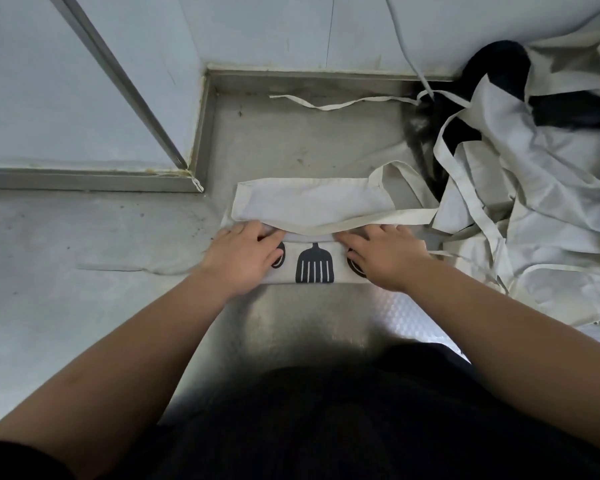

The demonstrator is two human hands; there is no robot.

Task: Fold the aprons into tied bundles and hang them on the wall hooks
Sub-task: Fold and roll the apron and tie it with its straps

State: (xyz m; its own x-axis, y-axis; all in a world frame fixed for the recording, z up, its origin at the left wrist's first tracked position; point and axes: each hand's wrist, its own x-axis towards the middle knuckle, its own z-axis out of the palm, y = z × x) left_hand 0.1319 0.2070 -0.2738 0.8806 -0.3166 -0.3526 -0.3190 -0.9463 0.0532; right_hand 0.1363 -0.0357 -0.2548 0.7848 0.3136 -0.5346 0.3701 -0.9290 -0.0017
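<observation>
Fingers [257, 230] straight and spread, pressing flat on a folded apron [309, 202], left hand [246, 258] and right hand [381, 259] side by side, gripping nothing. Lies as a cream band across the middle of a steel counter [291, 140], with a dark spatula print [314, 265] showing between the hands. Crossed just beyond the fingertips by a cream strap [361, 221] running off to the right. Crowded on the right by a heap of loose aprons [534, 202] just beside it, with dark cloth [506, 64] among them. Further back, near the raised rim, a stray tie [326, 105] on bare steel. Walled at the left by a pale panel [66, 81].
</observation>
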